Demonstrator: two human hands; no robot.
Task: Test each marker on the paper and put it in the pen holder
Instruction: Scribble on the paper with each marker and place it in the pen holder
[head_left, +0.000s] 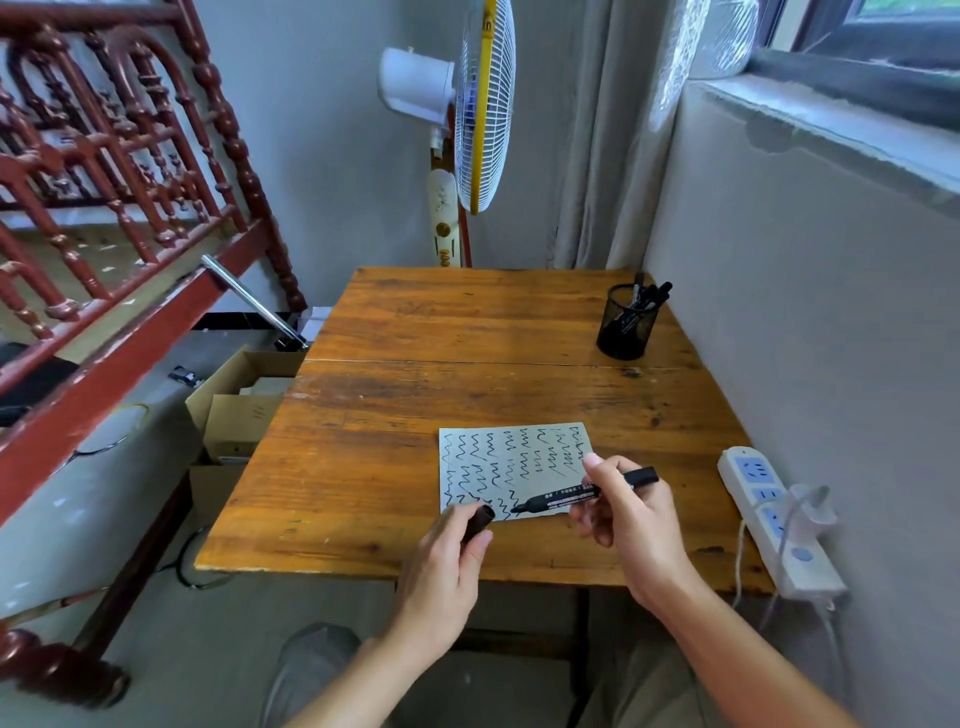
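Observation:
A sheet of paper (498, 457) covered in rows of black squiggles lies on the wooden table (415, 338). My right hand (628, 519) holds an uncapped black marker (566, 496), its tip touching the paper's lower edge. My left hand (447, 556) grips the marker's black cap (479, 519) at the paper's bottom-left corner. A black mesh pen holder (623, 325) stands at the table's far right with several black markers in it.
A white power strip (769, 514) with a cable lies along the table's right edge by the wall. A standing fan (480, 104) is behind the table. Cardboard boxes (239, 410) and a red wooden bed frame (104, 208) are to the left.

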